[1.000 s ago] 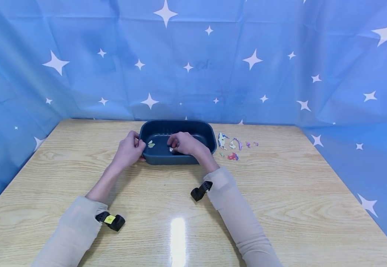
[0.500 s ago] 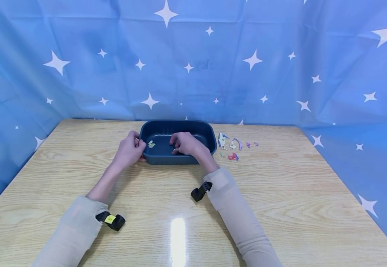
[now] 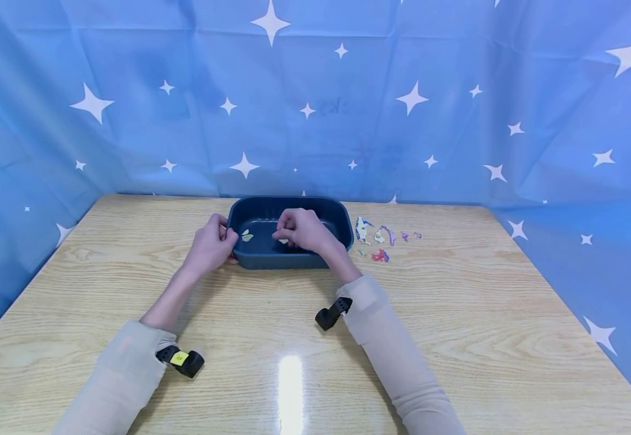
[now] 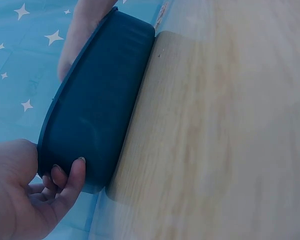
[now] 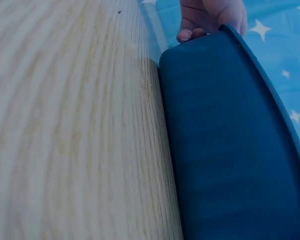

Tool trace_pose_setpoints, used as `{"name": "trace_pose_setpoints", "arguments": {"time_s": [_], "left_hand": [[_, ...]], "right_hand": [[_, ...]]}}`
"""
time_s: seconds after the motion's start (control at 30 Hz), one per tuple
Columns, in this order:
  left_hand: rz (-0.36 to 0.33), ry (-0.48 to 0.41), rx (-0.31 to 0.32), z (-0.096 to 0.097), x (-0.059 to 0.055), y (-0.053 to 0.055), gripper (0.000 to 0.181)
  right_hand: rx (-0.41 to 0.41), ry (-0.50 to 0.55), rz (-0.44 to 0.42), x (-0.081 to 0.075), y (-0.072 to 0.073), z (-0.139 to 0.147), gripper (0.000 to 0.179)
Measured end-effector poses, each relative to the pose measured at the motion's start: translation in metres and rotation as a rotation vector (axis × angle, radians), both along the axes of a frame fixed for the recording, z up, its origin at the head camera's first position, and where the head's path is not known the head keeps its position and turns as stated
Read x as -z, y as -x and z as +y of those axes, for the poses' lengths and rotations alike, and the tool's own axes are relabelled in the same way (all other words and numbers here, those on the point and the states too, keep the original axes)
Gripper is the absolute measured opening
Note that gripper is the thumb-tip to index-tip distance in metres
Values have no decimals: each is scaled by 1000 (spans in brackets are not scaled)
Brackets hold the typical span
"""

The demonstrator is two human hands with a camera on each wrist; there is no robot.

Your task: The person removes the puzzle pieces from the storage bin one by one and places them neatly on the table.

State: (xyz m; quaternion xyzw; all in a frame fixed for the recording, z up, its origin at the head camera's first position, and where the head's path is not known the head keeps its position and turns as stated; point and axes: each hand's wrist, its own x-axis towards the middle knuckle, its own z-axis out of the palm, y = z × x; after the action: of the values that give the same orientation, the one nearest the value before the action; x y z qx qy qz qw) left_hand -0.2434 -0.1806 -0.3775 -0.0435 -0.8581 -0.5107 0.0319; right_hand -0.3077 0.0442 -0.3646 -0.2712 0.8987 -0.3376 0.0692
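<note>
A dark blue rectangular basin (image 3: 274, 261) stands at the far side of the table. My left hand (image 3: 213, 243) grips its left end; in the left wrist view, fingertips (image 4: 78, 167) press the outer wall. My right hand (image 3: 306, 231) reaches over the near rim into the basin, thumb and index finger brought together. Just under them shows a small pale piece (image 3: 283, 241), mostly covered by the hand, which seems pinched there. A flat yellow-green piece shaped like a butterfly (image 3: 247, 236) lies on the basin floor near the left end. The right wrist view shows mainly the basin's outer wall.
Right of the basin lie several small flat colourful pieces: a white-and-blue one (image 3: 362, 231), a red-and-blue one (image 3: 381, 255), a purple one (image 3: 404, 235) and others. A blue curtain with white stars (image 3: 304, 109) hangs behind the wooden table (image 3: 261, 320).
My right hand's thumb and index finger have come together, and the hand has risen slightly. The left hand, the basin and the butterfly-shaped piece have stayed in place.
</note>
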Motion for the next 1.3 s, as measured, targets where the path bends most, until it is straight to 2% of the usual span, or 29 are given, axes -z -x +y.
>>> {"name": "trace_pose_setpoints", "arguments": {"time_s": [0.1,0.23,0.5,0.77,0.97,1.13,1.3], "left_hand": [[0,-2,0,0,0,0,29],[-6,2,0,-1,0,0,29],[-20,5,4,-1,-2,0,30],[-20,5,-2,-1,-1,0,29],[-17,4,-5,-1,0,0,29],[-9,0,-3,-1,0,0,29],[-9,-7,-2,-1,0,1,28]], "right_hand": [[14,79,35,1,0,1,10],[11,132,57,-2,-3,2,9],[-11,294,14,-10,-7,16,15],[22,286,16,-11,-8,31,23],[70,300,19,-12,-13,45,15],[59,318,35,-16,-17,58,10],[60,372,42,-20,-20,74,13]]}}
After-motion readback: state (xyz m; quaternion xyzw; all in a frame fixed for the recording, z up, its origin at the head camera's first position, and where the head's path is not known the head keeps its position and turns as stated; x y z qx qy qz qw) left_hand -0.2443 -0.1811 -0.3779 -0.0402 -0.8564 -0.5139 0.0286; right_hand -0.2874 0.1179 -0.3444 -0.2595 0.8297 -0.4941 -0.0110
